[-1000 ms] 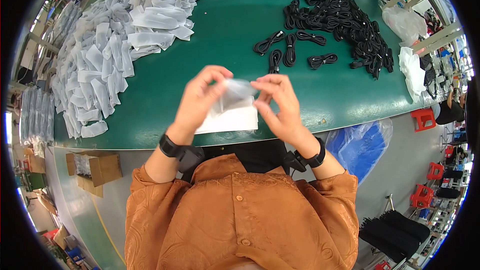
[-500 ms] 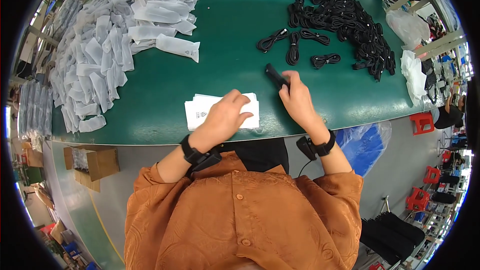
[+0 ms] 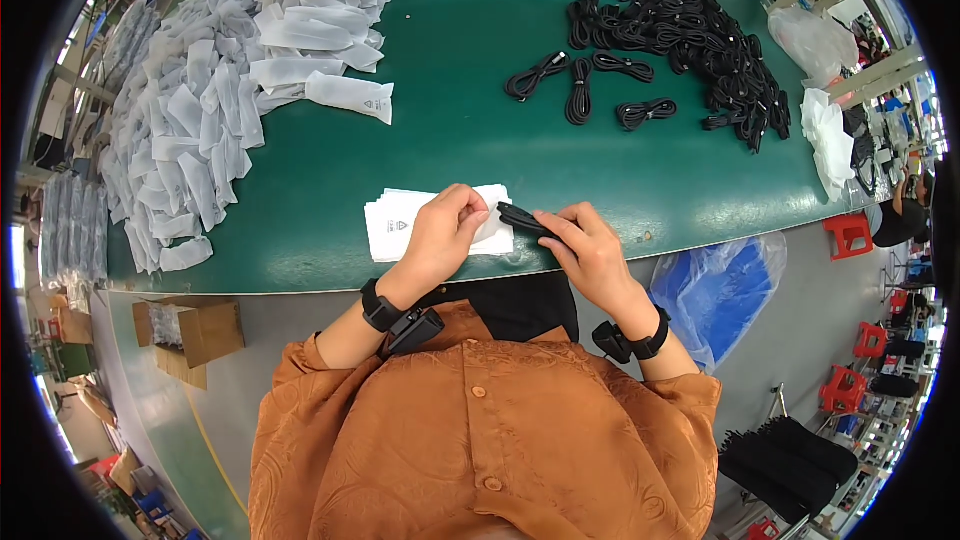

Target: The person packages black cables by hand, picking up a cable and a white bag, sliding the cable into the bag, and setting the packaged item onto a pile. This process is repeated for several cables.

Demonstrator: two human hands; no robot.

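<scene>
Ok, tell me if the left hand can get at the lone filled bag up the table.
Probably yes: bare green table lies between the left hand and the filled bag, though the hand now pinches an empty bag.

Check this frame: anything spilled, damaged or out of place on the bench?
Nothing stands out. The left hand lifts the top bag of a neat stack of white bags; the right hand holds a coiled black cable. The filled bags and loose cables lie in heaps on the green table.

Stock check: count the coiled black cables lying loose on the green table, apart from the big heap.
3: one coiled cable to the left, one upright beside it, one lower right. A fourth touches the big heap, so others may be hidden there.
</scene>
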